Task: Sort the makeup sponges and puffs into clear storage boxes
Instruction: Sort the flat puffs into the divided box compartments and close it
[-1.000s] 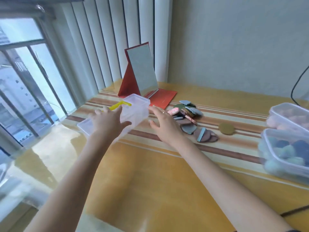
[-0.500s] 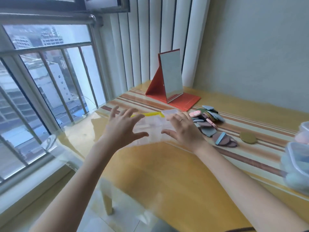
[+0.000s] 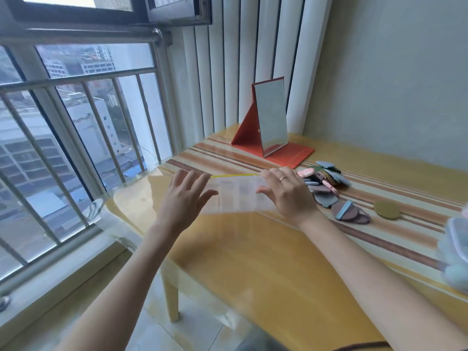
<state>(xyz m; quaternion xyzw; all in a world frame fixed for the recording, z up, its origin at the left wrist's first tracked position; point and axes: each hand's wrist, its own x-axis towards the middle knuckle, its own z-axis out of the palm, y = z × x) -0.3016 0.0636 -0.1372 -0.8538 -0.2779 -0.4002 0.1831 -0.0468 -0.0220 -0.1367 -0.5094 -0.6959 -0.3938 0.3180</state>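
Both hands are at a clear box [image 3: 239,195] that stands near the table's [image 3: 266,262] window-side edge. The left hand [image 3: 183,201] has its fingers spread and almost straight against the box's left end. The right hand [image 3: 287,193] lies on the right end, fingers slightly bent; whether it grips is hard to tell through the blur. The puffs [image 3: 326,183] lie in a pile just right of this hand. More boxes [image 3: 455,247] stand at the right edge, well apart.
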